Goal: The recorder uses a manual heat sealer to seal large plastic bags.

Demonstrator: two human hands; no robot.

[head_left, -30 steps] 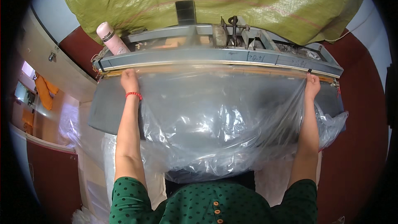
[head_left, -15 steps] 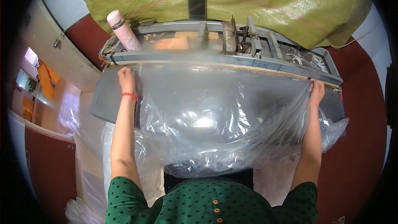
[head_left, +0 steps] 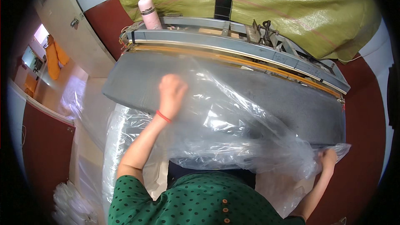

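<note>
A large sheet of clear plastic film (head_left: 221,121) lies loose and wrinkled over the dark grey padded bench top (head_left: 129,75) in front of me. My left hand (head_left: 171,91), with a red band at the wrist, is raised over the bench's left half. Its fingers are curled closed at the film's left side, smeared by motion. At the bench's near right corner my right hand (head_left: 328,158) grips a bunched part of the film. The film's upper edge slants from the far middle down toward that hand, leaving the bench's right part bare.
Along the bench's far side runs a grey metal frame (head_left: 187,38) with an orange strip (head_left: 233,60) below it. A metal clamp (head_left: 265,31), a pink bottle (head_left: 149,14) and a dark phone (head_left: 223,8) are there. Behind hangs a yellow-green woven sheet (head_left: 283,8). More film (head_left: 73,204) lies lower left.
Both hands have come away from the metal frame: the left rightward and nearer me, the right down to the near corner. The film has been drawn back from the frame, baring the orange strip.
</note>
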